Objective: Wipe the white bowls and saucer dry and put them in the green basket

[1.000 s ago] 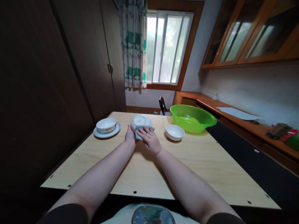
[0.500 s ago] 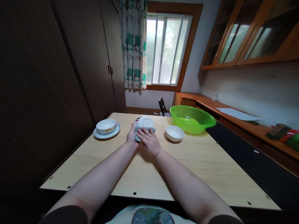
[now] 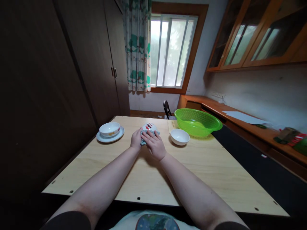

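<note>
Over the table (image 3: 146,182), my right hand (image 3: 154,147), fingers nearly straight, is pressing a cloth (image 3: 143,142) against a tilted patterned bowl (image 3: 149,126). My left hand (image 3: 136,139) is gripping its left side, fingers mostly hidden. A white bowl (image 3: 179,136) is sitting to the right; leftward, a plate (image 3: 105,140) is bearing a flowered bowl (image 3: 109,128). Beyond, a green basin (image 3: 198,121) is standing.

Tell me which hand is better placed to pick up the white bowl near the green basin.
Right, most likely: the right hand is nearer the white bowl, while the left hand is farther off, on the left of the held bowl. The right would first have to leave the cloth.
</note>
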Demonstrator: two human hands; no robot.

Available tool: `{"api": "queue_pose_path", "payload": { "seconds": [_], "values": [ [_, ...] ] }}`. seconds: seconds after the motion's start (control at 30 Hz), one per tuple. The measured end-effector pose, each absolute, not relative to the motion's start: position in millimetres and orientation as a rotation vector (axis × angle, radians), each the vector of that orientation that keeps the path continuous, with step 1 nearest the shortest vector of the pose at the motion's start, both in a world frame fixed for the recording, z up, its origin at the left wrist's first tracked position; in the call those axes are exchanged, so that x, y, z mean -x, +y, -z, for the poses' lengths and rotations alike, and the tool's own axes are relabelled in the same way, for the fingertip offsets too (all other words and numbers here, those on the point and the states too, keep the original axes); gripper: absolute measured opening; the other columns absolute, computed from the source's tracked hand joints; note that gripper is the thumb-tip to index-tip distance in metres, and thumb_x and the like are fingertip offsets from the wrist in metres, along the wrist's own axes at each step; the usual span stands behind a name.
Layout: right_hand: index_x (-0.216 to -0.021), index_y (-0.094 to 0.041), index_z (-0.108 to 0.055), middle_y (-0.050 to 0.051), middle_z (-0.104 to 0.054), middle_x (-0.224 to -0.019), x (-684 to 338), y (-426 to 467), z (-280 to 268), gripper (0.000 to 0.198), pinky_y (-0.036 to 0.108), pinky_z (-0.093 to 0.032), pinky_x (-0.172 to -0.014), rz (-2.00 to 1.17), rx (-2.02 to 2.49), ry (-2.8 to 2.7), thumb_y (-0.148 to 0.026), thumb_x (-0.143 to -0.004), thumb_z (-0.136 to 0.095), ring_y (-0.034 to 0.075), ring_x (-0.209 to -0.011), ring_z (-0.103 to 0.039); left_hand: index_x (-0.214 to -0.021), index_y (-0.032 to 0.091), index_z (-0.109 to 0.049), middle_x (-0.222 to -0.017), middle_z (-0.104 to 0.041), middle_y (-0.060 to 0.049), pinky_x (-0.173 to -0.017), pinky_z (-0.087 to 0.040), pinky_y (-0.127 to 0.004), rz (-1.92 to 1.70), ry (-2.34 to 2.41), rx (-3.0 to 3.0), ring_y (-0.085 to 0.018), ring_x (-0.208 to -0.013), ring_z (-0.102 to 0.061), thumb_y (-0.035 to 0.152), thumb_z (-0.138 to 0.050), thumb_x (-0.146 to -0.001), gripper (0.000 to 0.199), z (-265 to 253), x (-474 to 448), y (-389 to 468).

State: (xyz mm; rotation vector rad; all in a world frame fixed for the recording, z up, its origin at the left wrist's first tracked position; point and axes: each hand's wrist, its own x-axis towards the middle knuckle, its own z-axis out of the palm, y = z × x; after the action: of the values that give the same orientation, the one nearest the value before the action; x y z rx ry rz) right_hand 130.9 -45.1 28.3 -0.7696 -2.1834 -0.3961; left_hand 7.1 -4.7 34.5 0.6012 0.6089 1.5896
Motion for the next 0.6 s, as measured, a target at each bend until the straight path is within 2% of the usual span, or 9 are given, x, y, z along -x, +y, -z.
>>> {"api": "queue_pose_path", "payload": {
  "seconds": [0.3,0.6],
  "values": [
    [-0.135,-0.025,-0.044,0.003,-0.051,-0.135,-135,-43,-30,0.047,0.043,-0.02,-0.113,0.294,0.798,-2.098,-0.019,-0.088,-0.041,0.018,-0.134,-0.034,-0.07,0.012,-0.067,-0.068,-0.069,-0.004,-0.064,-0.047,-0.022,-1.623,0.716,-0.772,-0.015,-0.066,-0.063,0.019,-0.064,-0.073,0.008,-40,-8,-13],
    [-0.131,-0.023,-0.047,0.005,-0.052,-0.134,-146,-33,-31,0.044,0.047,-0.029,-0.108,0.152,0.802,-1.901,-0.027,-0.089,-0.033,0.022,-0.132,-0.037,-0.065,0.011,-0.067,-0.062,-0.067,-0.002,-0.06,-0.043,-0.022,-1.636,0.721,-0.744,-0.013,-0.058,-0.059,0.018,-0.062,-0.073,0.012,-35,-10,-9]
  ]
}}
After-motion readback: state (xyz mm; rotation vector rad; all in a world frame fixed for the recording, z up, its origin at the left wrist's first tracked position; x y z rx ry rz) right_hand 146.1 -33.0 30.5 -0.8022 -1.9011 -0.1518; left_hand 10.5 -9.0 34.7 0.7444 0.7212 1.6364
